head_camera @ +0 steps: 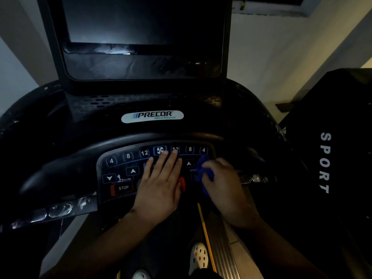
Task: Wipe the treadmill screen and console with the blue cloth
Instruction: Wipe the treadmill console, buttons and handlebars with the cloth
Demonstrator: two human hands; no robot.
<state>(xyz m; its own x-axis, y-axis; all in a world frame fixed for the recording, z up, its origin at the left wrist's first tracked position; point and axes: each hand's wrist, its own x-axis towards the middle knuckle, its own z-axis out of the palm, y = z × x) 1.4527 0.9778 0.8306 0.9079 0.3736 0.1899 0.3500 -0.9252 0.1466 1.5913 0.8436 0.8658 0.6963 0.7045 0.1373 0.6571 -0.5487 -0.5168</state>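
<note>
The treadmill's dark screen (141,23) stands upright at the top centre, switched off. Below it lies the black console (124,168) with lit number keys, arrow keys and a STOP button. My left hand (161,182) rests flat on the middle of the keypad, fingers stretched toward the fan key, holding nothing. My right hand (223,182) presses the bunched blue cloth (204,174) against the right side of the keypad, covering the speed keys. A red safety clip (181,183) shows between the two hands.
A white Precor badge (152,116) sits above the keypad. Metal grip sensors (58,210) run along the left handlebar, and more (254,179) on the right. A black machine marked SPORT (326,162) stands at the right. My white shoes (199,256) are on the deck below.
</note>
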